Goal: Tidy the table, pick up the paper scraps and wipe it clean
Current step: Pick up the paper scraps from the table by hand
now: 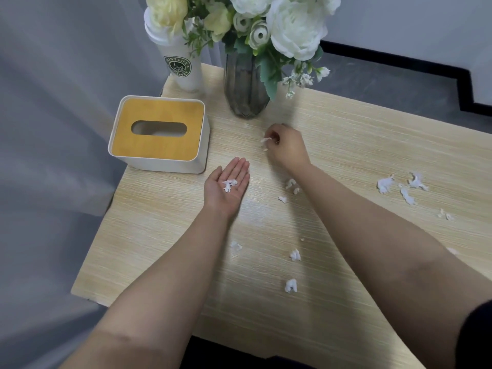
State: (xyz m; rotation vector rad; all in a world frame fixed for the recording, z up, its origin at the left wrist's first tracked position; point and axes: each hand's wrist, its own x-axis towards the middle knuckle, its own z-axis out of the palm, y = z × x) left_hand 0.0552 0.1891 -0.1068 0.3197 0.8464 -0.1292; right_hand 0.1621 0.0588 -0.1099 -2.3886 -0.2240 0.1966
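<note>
White paper scraps lie scattered over the light wooden table point(346, 134). My left hand point(226, 186) lies palm up over the table with straight fingers and carries a few small scraps point(229, 184) in the palm. Just in front of the vase, my right hand point(286, 145) pinches a white scrap point(265, 140) between its curled fingertips. More scraps point(290, 184) lie beside my right forearm. Others point(295, 254) sit nearer the front edge. A bigger cluster of scraps point(399, 186) lies at the right.
A white tissue box point(159, 134) with a yellow wooden lid stands at the table's left edge. Behind it are a white coffee cup point(181, 67) and a grey glass vase point(246, 89) of white flowers. Grey curtain hangs at the left.
</note>
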